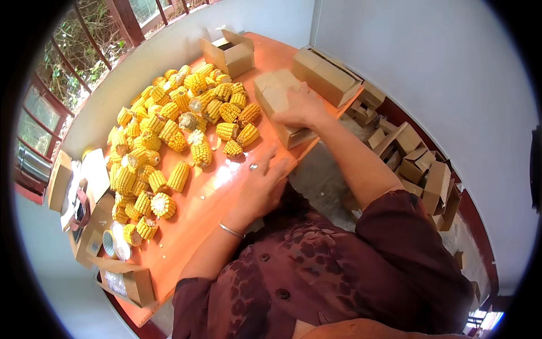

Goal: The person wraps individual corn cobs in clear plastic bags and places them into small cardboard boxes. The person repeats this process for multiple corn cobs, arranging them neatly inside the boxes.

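Note:
My right hand (301, 106) lies across the top of a closed cardboard box (277, 84) near the table's edge, its fingers slightly blurred. I cannot tell whether it presses on the box or only touches it. My left hand (264, 182), wearing a ring and a bracelet, is at the near side of the orange table (203, 224). Its fingers are apart and hold nothing. Beyond it spreads a heap of cut yellow corn cob pieces (169, 112). Several pieces, such as one cob piece (247, 134), lie between the heap and the box under my right hand.
Another closed cardboard box (324, 74) sits at the table's far right edge. An open box (228, 53) stands behind the corn. Tape rolls (109, 243) and an open box with plastic inside (127, 282) are at the left end. Cardboard boxes (417, 165) pile on the floor.

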Demonstrator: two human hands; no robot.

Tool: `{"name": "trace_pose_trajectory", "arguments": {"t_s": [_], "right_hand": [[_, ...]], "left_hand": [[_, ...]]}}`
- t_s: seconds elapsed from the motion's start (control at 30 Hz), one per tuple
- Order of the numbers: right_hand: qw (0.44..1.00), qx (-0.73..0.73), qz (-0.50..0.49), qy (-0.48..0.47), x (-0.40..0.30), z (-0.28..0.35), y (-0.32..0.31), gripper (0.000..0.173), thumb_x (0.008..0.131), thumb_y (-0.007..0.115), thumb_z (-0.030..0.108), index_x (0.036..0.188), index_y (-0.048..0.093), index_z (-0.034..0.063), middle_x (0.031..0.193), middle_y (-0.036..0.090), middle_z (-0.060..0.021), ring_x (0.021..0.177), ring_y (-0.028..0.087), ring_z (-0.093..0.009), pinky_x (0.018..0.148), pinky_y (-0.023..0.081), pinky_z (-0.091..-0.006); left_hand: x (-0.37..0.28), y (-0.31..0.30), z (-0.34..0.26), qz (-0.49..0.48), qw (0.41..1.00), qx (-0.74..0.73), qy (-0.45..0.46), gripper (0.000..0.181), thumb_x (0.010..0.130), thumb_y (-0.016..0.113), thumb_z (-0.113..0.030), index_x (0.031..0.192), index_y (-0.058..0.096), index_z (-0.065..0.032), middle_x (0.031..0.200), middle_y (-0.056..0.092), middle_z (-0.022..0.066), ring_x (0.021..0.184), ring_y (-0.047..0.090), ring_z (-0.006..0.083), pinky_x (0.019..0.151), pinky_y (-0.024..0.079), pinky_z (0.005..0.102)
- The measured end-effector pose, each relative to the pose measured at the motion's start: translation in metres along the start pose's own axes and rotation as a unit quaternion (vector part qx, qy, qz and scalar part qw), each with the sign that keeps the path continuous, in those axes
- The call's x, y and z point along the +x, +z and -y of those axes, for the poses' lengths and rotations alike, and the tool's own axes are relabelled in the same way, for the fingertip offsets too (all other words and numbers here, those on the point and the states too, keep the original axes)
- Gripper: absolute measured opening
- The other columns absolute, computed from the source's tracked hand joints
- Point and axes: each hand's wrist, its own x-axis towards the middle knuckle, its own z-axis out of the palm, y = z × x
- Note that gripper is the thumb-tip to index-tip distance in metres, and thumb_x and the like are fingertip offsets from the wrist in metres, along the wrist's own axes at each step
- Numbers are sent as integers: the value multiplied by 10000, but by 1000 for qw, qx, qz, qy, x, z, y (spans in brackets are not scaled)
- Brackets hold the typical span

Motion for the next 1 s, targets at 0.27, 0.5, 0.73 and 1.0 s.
{"name": "trace_pose_trajectory", "arguments": {"t_s": [0.27,0.5,0.73,1.0], "right_hand": [[978,199,25,-62,11,-32,-37,880,631,763,403,1365,511,-13,1274,595,-225,1139,596,-282,964,460,-345],[972,147,-148,-106,5,-67,-134,883,669,746,382,1413,457,4,1291,583,-194,1132,581,-260,981,448,-351],[984,90,-106,-108,76,-133,-152,886,642,747,401,1378,481,-15,1264,568,-157,1142,569,-276,980,449,-354],[987,128,-10,-100,119,-155,-107,902,598,757,369,1381,477,20,1294,547,-157,1179,539,-272,979,444,-374]], "left_hand": [[-8,-11,18,-63,997,-9,-52,338,804,633,26,1137,581,-5,1157,571,207,976,616,374,807,530,403],[-10,-7,17,-59,996,-8,-67,322,823,647,31,1138,585,2,1085,602,194,896,644,316,768,535,360],[-8,-5,23,-37,995,-29,-86,353,802,633,-1,1151,574,-3,1023,610,172,878,619,351,732,523,404],[-7,-8,22,-31,993,-38,-104,366,773,639,46,1131,577,8,920,610,148,819,615,314,717,514,375]]}}
